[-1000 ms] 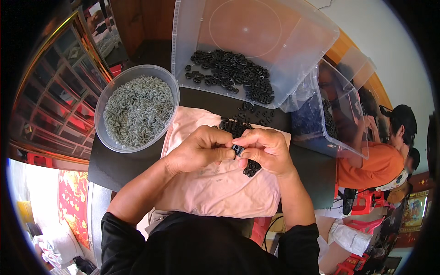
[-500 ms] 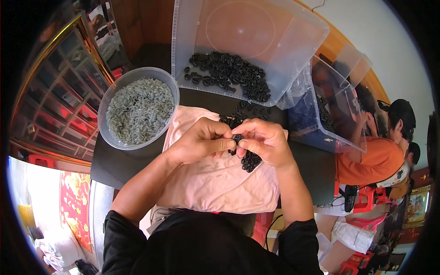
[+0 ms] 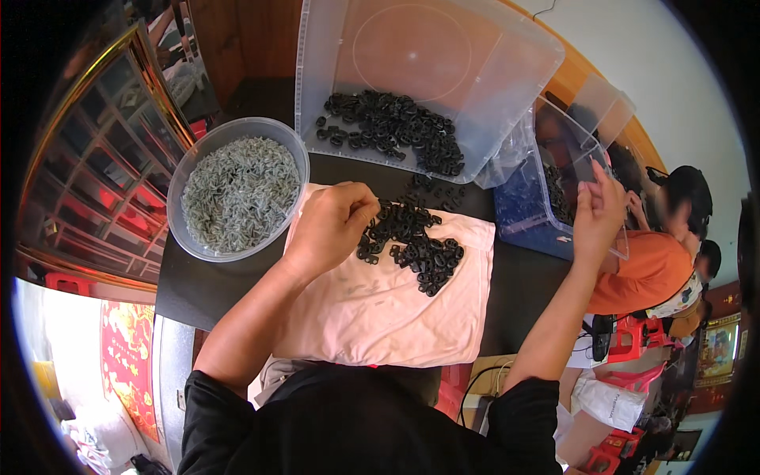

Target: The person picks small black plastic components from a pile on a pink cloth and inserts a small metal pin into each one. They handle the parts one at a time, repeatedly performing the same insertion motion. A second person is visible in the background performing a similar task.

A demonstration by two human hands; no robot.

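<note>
Over the pink cloth (image 3: 356, 321), my left hand (image 3: 332, 226) is closed, thumb and fingertips pressed together. What it holds, if anything, is hidden by the fingers. Just to its right a heap of small black plastic parts (image 3: 431, 261) lies on the cloth. My right hand (image 3: 599, 212) is away to the right, raised at the open side of a clear bin (image 3: 546, 226), its index finger stretched out and nothing visible in it. Black pieces (image 3: 556, 194) lie inside that bin.
A round tub of small grey springs (image 3: 241, 198) stands at the left on the dark table (image 3: 526, 293). Behind the cloth, a large clear box (image 3: 507, 103) lies tipped toward me with black parts inside. A person in an orange top (image 3: 645, 273) sits at the right.
My hands were together over the cloth, holding a small black part between them. The right has swung out to the bin; the left has drawn back slightly left, uncovering the heap.
</note>
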